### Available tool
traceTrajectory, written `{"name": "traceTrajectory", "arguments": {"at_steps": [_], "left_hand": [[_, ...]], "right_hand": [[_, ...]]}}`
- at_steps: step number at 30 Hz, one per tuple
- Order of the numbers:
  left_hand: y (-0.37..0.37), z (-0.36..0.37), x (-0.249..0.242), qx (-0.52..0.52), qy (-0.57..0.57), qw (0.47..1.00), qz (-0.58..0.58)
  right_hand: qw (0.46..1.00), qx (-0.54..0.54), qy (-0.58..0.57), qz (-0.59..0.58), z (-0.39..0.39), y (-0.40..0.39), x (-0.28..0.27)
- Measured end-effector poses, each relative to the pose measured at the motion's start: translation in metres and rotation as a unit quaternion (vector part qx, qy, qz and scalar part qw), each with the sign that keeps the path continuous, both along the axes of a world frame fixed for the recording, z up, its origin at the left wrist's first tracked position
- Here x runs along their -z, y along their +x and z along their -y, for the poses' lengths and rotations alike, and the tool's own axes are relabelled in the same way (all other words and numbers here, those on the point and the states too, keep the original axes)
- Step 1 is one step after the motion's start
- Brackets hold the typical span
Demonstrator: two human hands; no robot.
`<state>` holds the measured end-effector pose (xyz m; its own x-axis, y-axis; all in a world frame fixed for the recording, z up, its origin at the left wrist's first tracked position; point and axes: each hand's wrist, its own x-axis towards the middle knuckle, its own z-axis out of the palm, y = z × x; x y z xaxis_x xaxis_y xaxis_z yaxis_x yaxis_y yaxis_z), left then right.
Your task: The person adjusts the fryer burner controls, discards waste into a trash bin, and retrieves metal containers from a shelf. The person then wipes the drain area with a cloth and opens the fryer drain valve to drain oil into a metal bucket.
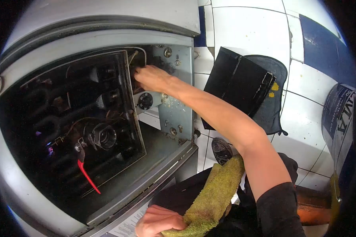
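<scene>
My right hand (152,78) reaches into the open side of a grey metal appliance (178,94), with its fingers curled close to thin pipes and wires beside a dark panel (73,118). Whatever those fingertips grip is hidden. Just below that hand sits a round black dial (145,101) on a small plate. On the dark panel is a round fitting (105,136), with a red-handled lever (87,175) hanging down to its left. Low in the view, my left hand (161,221) is closed on the end of a yellow-green towel (215,191), which lies across my lap.
A black box-like piece (233,85) rests on a dark mat (273,106) on the white tiled floor (249,27). To the right stands a printed bucket (340,114). The appliance's lower metal edge (146,189) runs in front of my legs, near a dark shoe (221,151).
</scene>
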<state>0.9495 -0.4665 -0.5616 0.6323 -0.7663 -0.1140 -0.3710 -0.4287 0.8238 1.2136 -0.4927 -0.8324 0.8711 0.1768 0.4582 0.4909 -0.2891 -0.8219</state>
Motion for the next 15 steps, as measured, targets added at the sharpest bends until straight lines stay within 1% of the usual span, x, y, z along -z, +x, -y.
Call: {"name": "traceTrajectory", "arguments": {"at_steps": [2, 4, 5, 6, 7, 8, 9, 10, 11, 12, 13, 14, 15], "left_hand": [[-0.004, -0.001, 0.001, -0.019, 0.002, 1.000, 0.017], [-0.002, -0.003, 0.000, -0.033, 0.005, 0.999, 0.035], [0.003, -0.003, -0.002, -0.010, 0.021, 1.000, -0.015], [0.008, -0.002, -0.004, 0.011, 0.040, 0.997, -0.063], [0.012, 0.001, -0.005, 0.005, 0.051, 0.997, -0.050], [0.016, 0.006, -0.008, 0.014, 0.075, 0.989, -0.128], [0.017, 0.010, -0.015, 0.011, 0.105, 0.975, -0.197], [0.016, 0.007, -0.017, 0.003, 0.105, 0.973, -0.204], [0.014, 0.011, -0.018, -0.035, 0.086, 0.977, -0.192], [0.013, 0.015, -0.019, -0.067, 0.052, 0.978, -0.192], [0.016, 0.018, -0.025, -0.072, 0.050, 0.979, -0.185], [0.023, 0.021, -0.030, -0.050, 0.075, 0.974, -0.206], [0.028, 0.021, -0.028, -0.023, 0.101, 0.969, -0.224]], "right_hand": [[1.000, -0.013, -0.004, -0.012, 0.000, -0.002, -0.001], [0.998, 0.007, 0.002, -0.058, -0.004, -0.005, 0.000], [0.998, 0.007, 0.005, -0.054, 0.000, -0.007, -0.003], [0.995, -0.016, 0.001, -0.098, 0.006, -0.011, -0.005], [0.990, -0.044, 0.002, -0.133, 0.008, -0.013, -0.010], [0.993, -0.033, 0.011, -0.111, 0.004, -0.012, -0.006], [0.993, -0.049, -0.004, -0.104, 0.005, -0.009, -0.009], [0.985, -0.062, 0.062, -0.151, -0.002, -0.003, -0.009], [0.979, -0.061, 0.077, -0.181, 0.000, -0.002, -0.016], [0.968, -0.050, 0.045, -0.240, 0.004, -0.001, -0.026], [0.973, -0.026, 0.060, -0.223, 0.001, 0.000, -0.025], [0.974, -0.028, 0.052, -0.220, 0.000, -0.001, -0.026], [0.969, 0.004, 0.079, -0.235, -0.002, 0.001, -0.021]]}}
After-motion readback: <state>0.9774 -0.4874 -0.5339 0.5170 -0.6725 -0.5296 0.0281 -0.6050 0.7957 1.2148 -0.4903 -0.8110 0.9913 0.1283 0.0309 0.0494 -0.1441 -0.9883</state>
